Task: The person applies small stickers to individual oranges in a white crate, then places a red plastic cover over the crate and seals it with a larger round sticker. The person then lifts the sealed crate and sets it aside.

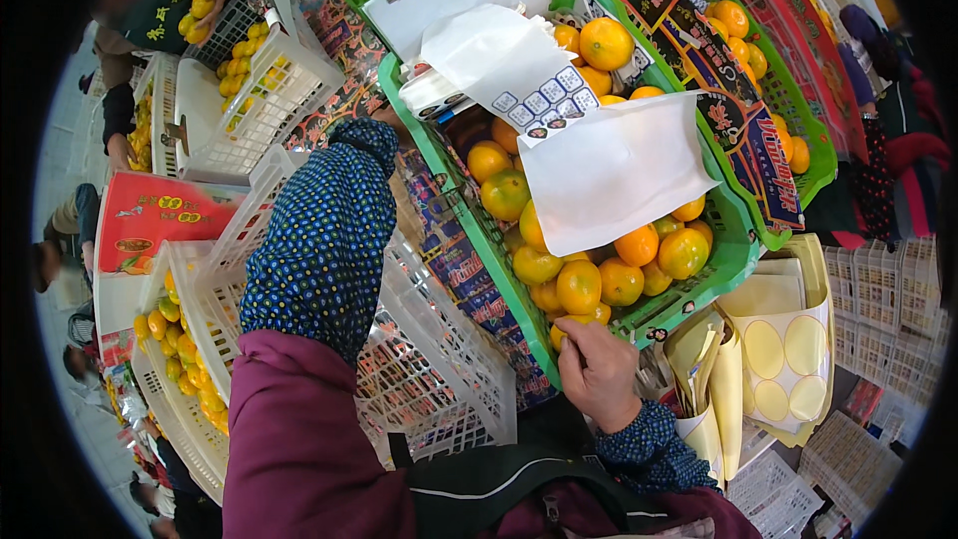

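A green plastic crate (743, 274) in front of me holds many orange citrus fruits (579, 286), some with greenish skins. White sheets of paper (614, 175) lie over part of the fruit, beside a printed sticker sheet (557, 100). My right hand (597, 371) is closed at the crate's near edge, its fingers curled next to a fruit; what is in them, if anything, is hidden. My left arm, in a dotted blue sleeve cover (319, 230), reaches forward to the crate's left side, and the fingers of that hand are hidden from view.
White slatted baskets (429, 359) stand under and beside my left arm. A second green crate (818, 155) of fruit is at the right. Sheets of round yellow stickers (783, 369) lie at the near right. Across on the left, another person's hand (205, 20) holds yellow fruit.
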Demonstrator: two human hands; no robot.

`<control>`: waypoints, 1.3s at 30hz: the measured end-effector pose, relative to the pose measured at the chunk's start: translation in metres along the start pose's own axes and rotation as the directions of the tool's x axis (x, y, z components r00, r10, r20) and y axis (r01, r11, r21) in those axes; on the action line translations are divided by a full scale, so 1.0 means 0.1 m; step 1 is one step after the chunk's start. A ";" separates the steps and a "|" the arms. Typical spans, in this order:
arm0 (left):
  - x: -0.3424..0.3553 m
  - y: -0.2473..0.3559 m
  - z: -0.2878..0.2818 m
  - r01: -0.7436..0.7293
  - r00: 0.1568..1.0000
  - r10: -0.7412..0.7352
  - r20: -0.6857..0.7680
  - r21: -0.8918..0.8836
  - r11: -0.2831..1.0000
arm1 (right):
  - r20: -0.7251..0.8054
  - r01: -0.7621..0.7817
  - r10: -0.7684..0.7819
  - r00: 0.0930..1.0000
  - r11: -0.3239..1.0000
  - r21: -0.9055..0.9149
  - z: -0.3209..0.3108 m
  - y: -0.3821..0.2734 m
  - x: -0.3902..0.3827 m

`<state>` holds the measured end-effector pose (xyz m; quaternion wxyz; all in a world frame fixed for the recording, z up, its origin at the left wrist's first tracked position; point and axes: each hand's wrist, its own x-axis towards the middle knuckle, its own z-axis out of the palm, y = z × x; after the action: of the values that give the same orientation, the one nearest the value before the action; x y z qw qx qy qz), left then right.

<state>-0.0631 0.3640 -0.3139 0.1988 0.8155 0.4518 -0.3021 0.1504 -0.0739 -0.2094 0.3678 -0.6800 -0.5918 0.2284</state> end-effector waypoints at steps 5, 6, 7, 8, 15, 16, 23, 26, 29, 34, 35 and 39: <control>-0.03 -0.05 -0.02 -0.003 1.000 0.003 0.005 -0.003 1.000 | -0.036 0.022 -0.022 0.999 1.000 0.009 0.01 -0.01 0.01; -0.04 -0.07 -0.01 -0.003 1.000 0.003 0.006 -0.002 1.000 | -0.042 0.036 -0.036 0.998 0.999 0.002 0.01 -0.01 0.01; -0.04 -0.09 0.01 -0.006 1.000 0.006 0.009 -0.003 1.000 | -0.035 0.028 -0.028 0.999 1.000 -0.003 0.01 -0.01 0.00; -0.04 -0.12 0.02 -0.011 1.000 0.011 0.008 -0.003 1.000 | -0.022 0.024 -0.024 0.999 1.000 0.000 0.00 -0.01 -0.01; -0.61 0.08 -0.11 -0.168 0.985 0.168 -0.037 -0.011 0.986 | -0.030 0.021 -0.021 0.999 1.000 0.009 0.03 -0.03 -0.04; -0.82 0.15 -0.21 -0.156 0.987 0.157 0.022 -0.011 0.988 | -0.036 0.041 -0.040 0.999 0.999 0.014 0.03 -0.03 -0.05; -2.71 0.13 -0.25 -0.394 0.674 0.250 -0.695 -0.053 0.918 | -0.024 0.048 -0.047 0.999 0.998 0.041 0.05 0.06 -0.10; -3.43 -0.41 -0.10 -0.158 0.525 -0.019 -0.851 -0.119 0.980 | -0.044 0.082 -0.080 0.996 0.995 0.048 0.08 0.12 -0.13; -4.00 -1.16 0.04 0.122 0.348 -0.174 -0.921 -0.140 0.983 | -0.074 0.113 -0.111 0.991 0.993 0.022 0.10 0.14 -0.14; -4.42 -2.43 0.50 0.361 0.146 -0.300 -0.943 -0.232 0.903 | -0.090 0.126 -0.129 0.988 0.991 -0.037 0.13 0.16 -0.16; -4.42 -2.69 0.55 0.373 0.116 -0.251 -0.961 -0.192 0.908 | -0.106 0.127 -0.129 0.986 0.991 -0.029 0.14 0.17 -0.16; -4.24 -3.47 0.66 0.399 0.191 -0.321 -0.928 -0.225 0.889 | -0.144 0.081 -0.088 0.986 0.995 -0.057 0.16 0.21 -0.21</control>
<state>-0.5544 0.2410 -0.0952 -0.2116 0.7085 0.6464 0.1883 0.1477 -0.0912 -0.2376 0.4019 -0.6785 -0.5972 0.1468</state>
